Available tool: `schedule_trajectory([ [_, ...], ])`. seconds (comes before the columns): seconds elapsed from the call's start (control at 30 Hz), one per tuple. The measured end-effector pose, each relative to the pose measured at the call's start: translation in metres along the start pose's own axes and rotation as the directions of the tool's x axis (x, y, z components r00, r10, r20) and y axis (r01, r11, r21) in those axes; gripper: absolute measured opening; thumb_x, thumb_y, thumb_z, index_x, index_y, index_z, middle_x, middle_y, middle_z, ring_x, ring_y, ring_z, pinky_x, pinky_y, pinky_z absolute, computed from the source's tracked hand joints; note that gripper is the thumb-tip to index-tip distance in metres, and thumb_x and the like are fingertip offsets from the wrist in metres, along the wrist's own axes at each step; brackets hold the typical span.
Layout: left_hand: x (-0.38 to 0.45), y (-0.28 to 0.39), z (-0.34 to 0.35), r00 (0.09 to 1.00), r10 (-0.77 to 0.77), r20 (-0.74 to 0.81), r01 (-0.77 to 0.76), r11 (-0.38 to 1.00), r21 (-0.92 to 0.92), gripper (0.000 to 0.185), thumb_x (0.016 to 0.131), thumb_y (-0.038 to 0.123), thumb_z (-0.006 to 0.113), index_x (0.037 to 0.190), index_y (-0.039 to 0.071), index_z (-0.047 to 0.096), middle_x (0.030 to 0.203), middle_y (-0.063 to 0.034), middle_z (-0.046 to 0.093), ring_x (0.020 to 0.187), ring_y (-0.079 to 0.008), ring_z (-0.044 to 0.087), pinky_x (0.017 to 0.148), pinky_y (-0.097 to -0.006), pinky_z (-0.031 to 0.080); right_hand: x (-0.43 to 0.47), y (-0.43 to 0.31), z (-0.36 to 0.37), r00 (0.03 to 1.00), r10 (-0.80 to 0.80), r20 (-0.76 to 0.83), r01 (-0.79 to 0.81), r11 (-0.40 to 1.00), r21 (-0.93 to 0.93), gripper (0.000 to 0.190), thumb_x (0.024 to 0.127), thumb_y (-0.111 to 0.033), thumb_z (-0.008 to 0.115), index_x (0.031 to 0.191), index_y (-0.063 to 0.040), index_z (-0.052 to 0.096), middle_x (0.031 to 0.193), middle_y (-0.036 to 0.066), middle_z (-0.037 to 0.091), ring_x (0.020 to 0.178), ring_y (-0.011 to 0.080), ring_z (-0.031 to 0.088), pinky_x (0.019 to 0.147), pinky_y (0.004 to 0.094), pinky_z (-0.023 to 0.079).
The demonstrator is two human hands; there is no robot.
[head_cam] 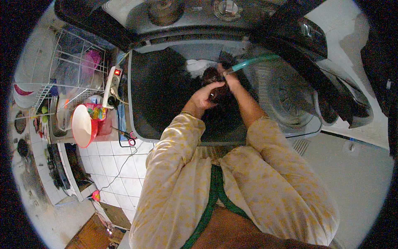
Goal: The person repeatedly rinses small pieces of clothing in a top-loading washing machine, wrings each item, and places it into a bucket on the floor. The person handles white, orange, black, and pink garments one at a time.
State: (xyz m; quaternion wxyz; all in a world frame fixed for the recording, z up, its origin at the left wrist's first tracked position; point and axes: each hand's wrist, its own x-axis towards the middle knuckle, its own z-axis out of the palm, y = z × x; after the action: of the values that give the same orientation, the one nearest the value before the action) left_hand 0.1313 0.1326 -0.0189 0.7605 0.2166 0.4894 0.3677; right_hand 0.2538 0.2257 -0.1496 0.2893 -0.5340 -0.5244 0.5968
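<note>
Both hands reach into the dark tub (161,93) of what looks like a twin-tub washing machine. My left hand (200,98) curls around a dark brown, shiny object (217,93); shadow hides what it is. Close beside it, my right hand (230,80) grips the end of a teal hose (248,63), which comes in from the upper right. A second dark, rounded mass (210,74) sits just beyond the left fingers. Something white (197,67), possibly foam or cloth, lies behind it. Blur and darkness hide the fingertips.
Right of the tub is a clear plastic lid (289,96). To the left are a white power strip (114,82) with a lit red switch, a red-and-white bowl (83,126), pink-handled scissors (132,138) and a wire dish rack (73,62). A control panel (199,15) spans the back.
</note>
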Motion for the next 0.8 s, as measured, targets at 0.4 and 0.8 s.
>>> schedule_trajectory([
  [0.4, -0.030, -0.010, 0.004, 0.970, 0.199, 0.139, 0.064, 0.343, -0.937, 0.030, 0.076, 0.028, 0.058, 0.102, 0.013, 0.053, 0.096, -0.0042, 0.059, 0.083, -0.0201, 0.057, 0.063, -0.0297, 0.048, -0.051, -0.068, 0.061, 0.769, -0.338, 0.542, -0.485, 0.243, 0.840, 0.053, 0.083, -0.052, 0.042, 0.113, -0.009, 0.049, 0.114, 0.015, 0.051, 0.104, 0.0299, 0.049, 0.088, 0.0448, 0.040],
  [0.8, -0.028, -0.016, -0.005, 0.742, 0.501, -0.444, -0.554, 0.832, 0.014, 0.048, 0.071, 0.039, 0.065, 0.109, 0.014, 0.051, 0.091, -0.0034, 0.062, 0.085, -0.0199, 0.058, 0.075, -0.0338, 0.046, -0.003, -0.172, 0.090, 0.747, 0.062, 0.661, 0.372, 0.786, -0.494, 0.025, 0.070, -0.025, 0.065, 0.078, -0.005, 0.055, 0.071, 0.004, 0.056, 0.065, 0.0173, 0.053, 0.062, 0.0292, 0.041],
])
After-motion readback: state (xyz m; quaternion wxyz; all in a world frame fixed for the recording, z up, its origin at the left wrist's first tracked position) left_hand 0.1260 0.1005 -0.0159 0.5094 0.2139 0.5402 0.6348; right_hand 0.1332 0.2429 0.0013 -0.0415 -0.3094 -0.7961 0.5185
